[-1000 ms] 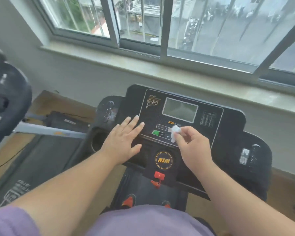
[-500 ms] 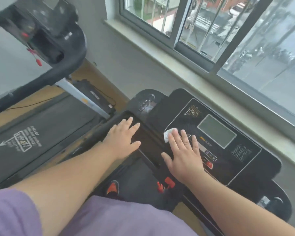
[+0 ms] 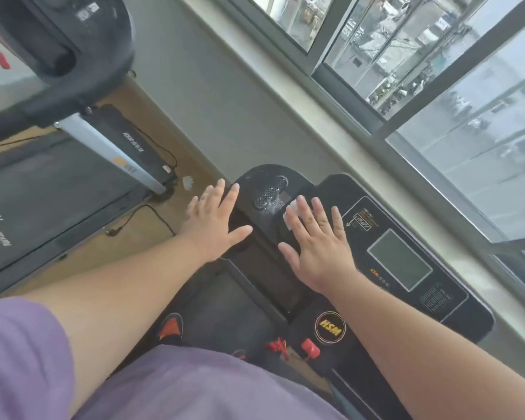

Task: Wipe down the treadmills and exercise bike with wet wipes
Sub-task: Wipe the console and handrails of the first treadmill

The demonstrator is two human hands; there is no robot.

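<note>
While the head camera tilts down over a black treadmill console (image 3: 340, 189), both bare hands lie flat on it. The right hand (image 3: 317, 247) has its fingers (image 3: 319, 212) straight and spread, pressing a white wet wipe (image 3: 290, 215) against the console just left of the control panel; only a corner of the wipe shows past the index finger. The left hand (image 3: 214, 222) rests open, fingers straight and holding nothing, on the console's left end beside a perforated speaker grille (image 3: 270, 194). To the right of the right hand sit the grey display screen (image 3: 399, 259) and, nearer the person, a round yellow logo badge (image 3: 330, 327) with a red safety clip (image 3: 309, 348) beside it. A second treadmill (image 3: 58, 183) stands to the left, its belt, silver upright and dark console in view, with a black cable (image 3: 152, 213) trailing over the wooden floor (image 3: 140, 234) between the two machines. A small white scrap (image 3: 188, 182) lies on the floor near that upright. A window (image 3: 437, 71) and sill (image 3: 331, 128) run along the wall behind. Purple sleeve (image 3: 19, 359) fabric fills the lower edge.
</note>
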